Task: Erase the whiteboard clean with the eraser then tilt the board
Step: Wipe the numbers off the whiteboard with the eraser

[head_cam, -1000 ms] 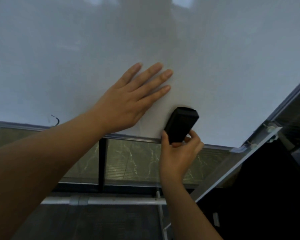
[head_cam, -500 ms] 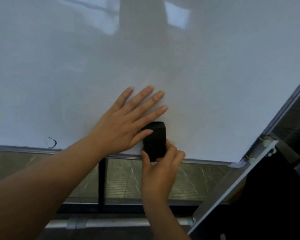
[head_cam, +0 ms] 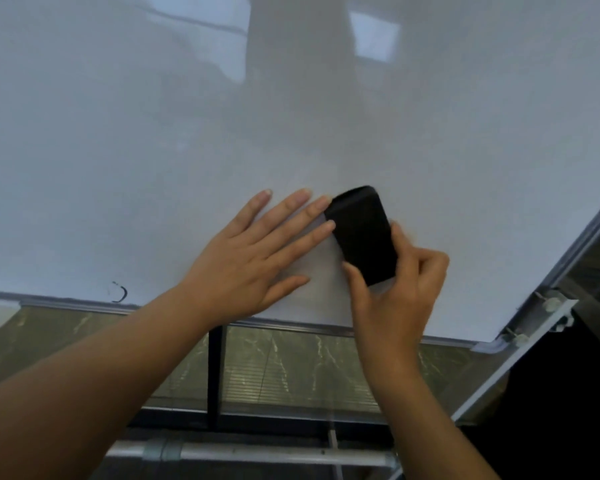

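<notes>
The left hand lies flat on the whiteboard, fingers straight and spread. Just to its right, the right hand grips the black eraser against the board near its lower edge. A small black mark, perhaps leftover ink, sits far left.

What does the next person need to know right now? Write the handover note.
Left hand: flat, fingers straight, pressing on the whiteboard.
Right hand: grip on the black eraser, which lies against the board beside the left fingertips.
Done: most of the board looks wiped.
Left: a small black mark remains near the bottom edge, left of the left hand; erase it, then tilt the board.
</notes>
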Available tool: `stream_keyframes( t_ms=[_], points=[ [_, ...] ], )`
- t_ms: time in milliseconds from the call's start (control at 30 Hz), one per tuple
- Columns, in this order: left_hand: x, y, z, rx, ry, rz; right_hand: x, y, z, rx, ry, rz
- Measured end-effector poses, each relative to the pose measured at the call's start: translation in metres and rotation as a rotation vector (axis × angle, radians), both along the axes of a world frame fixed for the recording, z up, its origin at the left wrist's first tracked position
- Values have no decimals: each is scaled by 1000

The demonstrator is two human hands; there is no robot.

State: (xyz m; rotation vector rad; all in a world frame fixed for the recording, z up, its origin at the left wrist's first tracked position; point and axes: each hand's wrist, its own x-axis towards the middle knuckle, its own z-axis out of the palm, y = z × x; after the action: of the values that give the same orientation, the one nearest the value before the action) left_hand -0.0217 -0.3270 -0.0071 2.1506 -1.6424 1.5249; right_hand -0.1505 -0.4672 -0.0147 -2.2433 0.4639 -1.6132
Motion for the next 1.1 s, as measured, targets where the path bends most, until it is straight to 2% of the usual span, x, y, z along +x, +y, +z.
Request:
stream_keyframes(
  t_ms=[167,367,467,667,900,1100],
  points=[
    [-5,0,1,-16,34,27,-4,-11,-4,-193,60,16],
    [-12,8,-5,-4,81,42,-3,-8,-45,-592,328,98],
    [-14,17,-12,26,67,83,-4,-13,-53,-703,347,125],
    [-6,64,-30,25,100,194,17,2,-49,-816,299,242],
    [20,152,-43,-155,229,453,35,27,-55,-857,302,296],
    [45,196,-61,-3,128,445,54,59,-59,-835,308,312]
  ],
)
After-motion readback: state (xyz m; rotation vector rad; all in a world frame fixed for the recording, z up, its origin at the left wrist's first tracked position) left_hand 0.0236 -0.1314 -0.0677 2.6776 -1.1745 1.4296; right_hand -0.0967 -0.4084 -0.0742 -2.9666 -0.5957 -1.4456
